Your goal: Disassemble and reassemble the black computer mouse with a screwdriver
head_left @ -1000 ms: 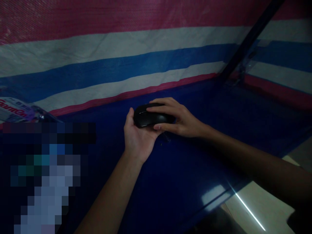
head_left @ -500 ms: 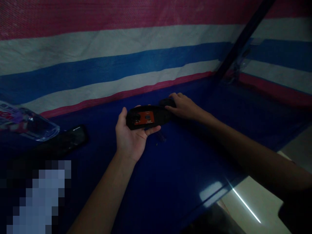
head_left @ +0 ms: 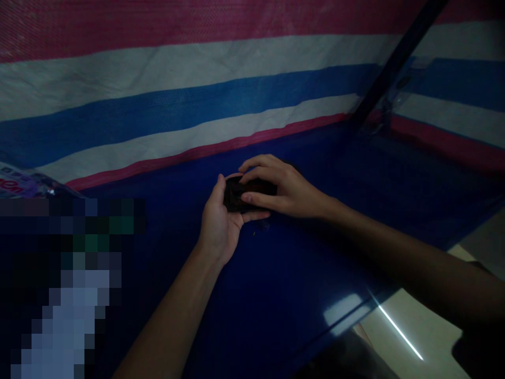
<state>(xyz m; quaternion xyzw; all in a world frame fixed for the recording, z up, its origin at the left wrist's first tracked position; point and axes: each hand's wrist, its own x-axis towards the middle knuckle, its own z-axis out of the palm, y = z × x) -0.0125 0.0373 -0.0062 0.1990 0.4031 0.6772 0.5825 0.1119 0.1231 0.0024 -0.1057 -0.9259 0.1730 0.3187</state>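
Hands meet over a small black device [head_left: 236, 196], probably a computer mouse, held just above the dark blue tabletop [head_left: 276, 295]. Left hand [head_left: 221, 223] cups it from below, palm up, thumb raised along its left end and fingers curled under, so that hand is closed around the device. Right hand [head_left: 282, 189] lies across the top from the right, fingers spread over the upper shell and pressing down; it is clamped on the same object, hiding most of it. Light is poor, and seams or open parts on the device cannot be made out.

Judgement on technique: the lower hand should stay level and firm as the anvil, while the upper fingers press evenly along the shell, not at one corner, so nothing skews or pinches.

Behind the hands hangs a striped woven sheet [head_left: 197, 95] in pink, white and blue. A plastic bottle [head_left: 19, 181] lies at the far left edge, well apart.
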